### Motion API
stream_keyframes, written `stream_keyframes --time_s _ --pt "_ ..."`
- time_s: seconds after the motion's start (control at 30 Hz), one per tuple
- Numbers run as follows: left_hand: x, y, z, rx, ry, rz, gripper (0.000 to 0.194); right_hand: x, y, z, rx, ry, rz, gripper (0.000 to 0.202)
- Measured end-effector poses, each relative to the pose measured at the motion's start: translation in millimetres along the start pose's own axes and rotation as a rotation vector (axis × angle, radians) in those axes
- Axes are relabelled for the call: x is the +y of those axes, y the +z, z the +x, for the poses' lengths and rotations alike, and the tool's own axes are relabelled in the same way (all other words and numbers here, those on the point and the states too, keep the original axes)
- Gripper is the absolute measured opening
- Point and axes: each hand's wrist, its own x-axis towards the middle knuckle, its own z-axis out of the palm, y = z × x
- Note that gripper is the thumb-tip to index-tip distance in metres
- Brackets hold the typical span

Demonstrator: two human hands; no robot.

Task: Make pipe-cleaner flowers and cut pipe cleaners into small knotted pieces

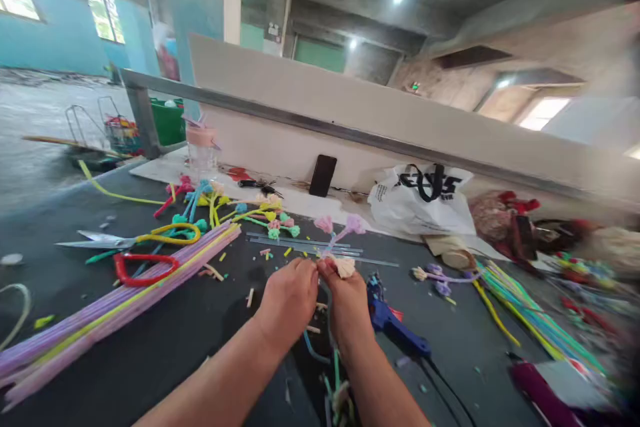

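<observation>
My left hand (291, 297) and my right hand (350, 303) meet over the middle of the dark table, fingers closed in a pinch. Between them is a small pipe-cleaner flower bunch (353, 224) with pink, lilac and cream heads; the fingers hide its lower stems. A blue glue gun (400, 330) lies just right of my right hand, its black cord trailing toward the front. Clear glue sticks (305, 242) lie beyond my hands. Left of them are scissors (107, 240) with red and yellow handles, resting beside a lilac, yellow and pink pipe-cleaner bundle (135, 303).
Finished-looking pipe-cleaner flowers (275, 223) lie at the back left near a clear jar (201, 150). A black phone (323, 175) leans on the back panel beside a white bag (423, 203). More pipe cleaners (535, 310) and a purple object (543, 390) are at right.
</observation>
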Motion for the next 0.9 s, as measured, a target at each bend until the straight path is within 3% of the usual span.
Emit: stream_keyframes --time_s 0.23,0.5,0.73,0.9 --pt "4.5 0.7 0.7 -0.014 -0.055 -0.202 0.016 3.0 -9.5 8.3 0.002 -0.025 -0.086 0.018" --pt "4.3 -2.4 7.4 -0.089 -0.321 -0.569 0.023 -6.7 -3.1 2.3 -0.065 0.091 0.117 0.017" --pt "3.0 0.3 4.0 -0.364 -0.701 -1.482 0.024 -11.0 -13.9 4.5 -0.227 0.322 0.349 0.019" --pt "2.1 -3.0 3.7 -0.539 -0.794 -1.712 0.024 -14.7 -15.8 2.4 -0.433 0.434 0.446 0.017"
